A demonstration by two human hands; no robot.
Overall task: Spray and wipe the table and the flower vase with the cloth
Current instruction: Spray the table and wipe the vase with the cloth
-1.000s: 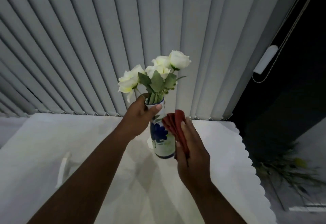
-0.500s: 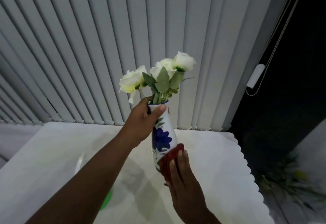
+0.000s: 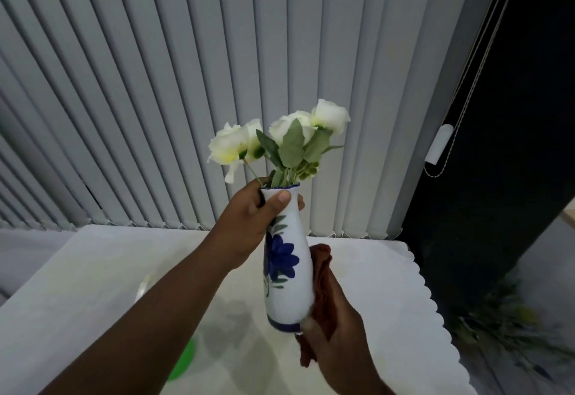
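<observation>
A white flower vase (image 3: 287,270) with a blue flower pattern hangs above the white table (image 3: 93,270), tilted slightly. White roses (image 3: 280,142) with green leaves stand in it. My left hand (image 3: 252,223) grips the vase's neck just below the rim. My right hand (image 3: 336,332) holds a dark red cloth (image 3: 322,288) pressed against the vase's right side and base.
A spray bottle (image 3: 183,357) with a green body lies on the table, mostly hidden under my left forearm. Grey vertical blinds (image 3: 186,83) hang behind the table. The table's scalloped right edge (image 3: 435,316) borders a dark gap with a blind cord (image 3: 438,148).
The vase has been lifted higher off the table. My right hand with the cloth slid down from the vase's upper side to its lower right side and base.
</observation>
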